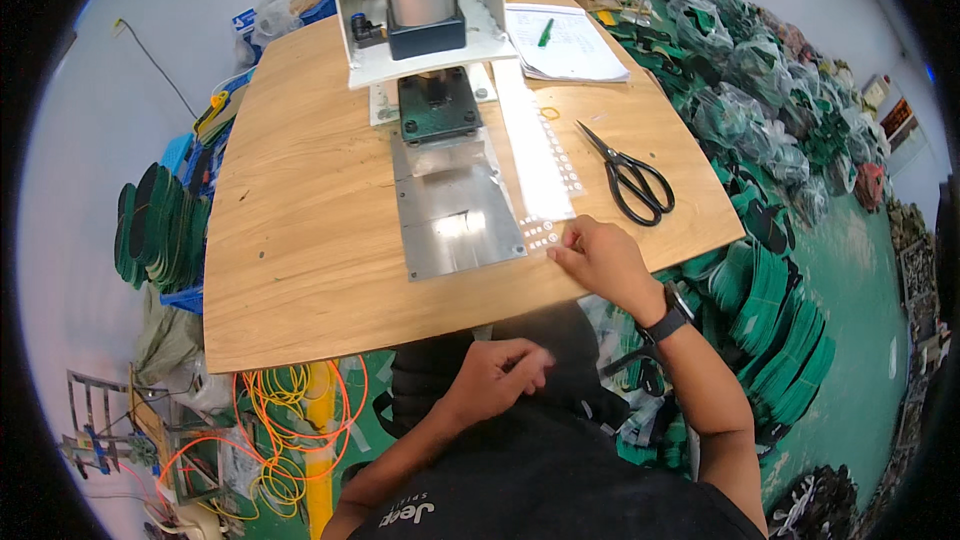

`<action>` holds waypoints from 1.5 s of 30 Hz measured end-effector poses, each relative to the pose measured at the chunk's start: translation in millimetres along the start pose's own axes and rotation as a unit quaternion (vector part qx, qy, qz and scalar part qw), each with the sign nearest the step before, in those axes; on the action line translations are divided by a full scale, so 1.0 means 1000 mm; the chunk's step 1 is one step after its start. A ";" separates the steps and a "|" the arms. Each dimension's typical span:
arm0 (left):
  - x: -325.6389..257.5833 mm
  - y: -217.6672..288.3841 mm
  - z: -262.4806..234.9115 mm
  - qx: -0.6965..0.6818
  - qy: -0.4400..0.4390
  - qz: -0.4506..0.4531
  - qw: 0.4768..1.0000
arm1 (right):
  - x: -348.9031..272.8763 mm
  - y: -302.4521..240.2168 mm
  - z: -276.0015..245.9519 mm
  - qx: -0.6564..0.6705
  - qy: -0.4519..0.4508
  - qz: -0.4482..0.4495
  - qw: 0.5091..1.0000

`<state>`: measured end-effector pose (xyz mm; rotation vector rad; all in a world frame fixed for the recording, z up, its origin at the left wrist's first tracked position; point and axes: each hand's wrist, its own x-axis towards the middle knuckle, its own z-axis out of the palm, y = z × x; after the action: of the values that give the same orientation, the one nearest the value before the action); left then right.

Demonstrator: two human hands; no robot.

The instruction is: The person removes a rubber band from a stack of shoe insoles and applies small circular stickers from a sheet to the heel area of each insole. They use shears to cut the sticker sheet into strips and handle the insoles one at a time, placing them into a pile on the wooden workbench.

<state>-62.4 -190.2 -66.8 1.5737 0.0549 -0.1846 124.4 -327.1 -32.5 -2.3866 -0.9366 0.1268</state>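
Note:
My right hand [607, 267], with a watch on its wrist, rests at the table's near edge. Its thumb and fingers close on the corner of a clear sheet with small white printed marks [541, 234]. Beside that sheet a shiny metal plate [455, 225] lies under the press [425, 30], which has a dark block [438, 105] below its cylinder. A long white strip [530, 140] runs along the plate's right side. In front of my body, off the table, my left hand [500, 377] has curled fingers, slightly blurred; whatever they may hold is hidden.
Black-handled scissors [637, 185] lie on the wooden table [300, 210], right of the strip. Behind them is a paper pad [575, 55] with a green pen [546, 33]. Green stacked pieces [770, 330] and bags crowd the right floor. Orange and yellow hoses [290, 430] coil below left.

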 end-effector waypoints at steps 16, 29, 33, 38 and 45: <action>0.036 -0.055 0.019 -0.159 0.042 0.035 0.986 | -0.012 0.013 0.015 -0.145 0.072 -0.162 0.973; 0.021 -0.050 0.022 -0.321 0.101 0.028 0.941 | -0.058 0.035 -0.042 0.022 0.197 -0.060 0.978; 0.022 -0.044 0.031 -0.322 0.103 0.004 0.941 | -0.007 0.114 -0.072 -0.148 0.150 -0.001 0.977; 0.011 -0.040 0.021 -0.277 0.101 -0.039 0.955 | 0.032 0.112 -0.076 -0.170 0.055 -0.014 0.984; 0.011 -0.046 0.011 -0.278 0.127 0.028 0.952 | 0.032 0.103 -0.058 -0.097 0.072 0.050 0.991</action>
<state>-59.9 -201.3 -114.2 1.0246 0.2436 0.0785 225.9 -394.9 -35.7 -2.5817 -0.7940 -0.1018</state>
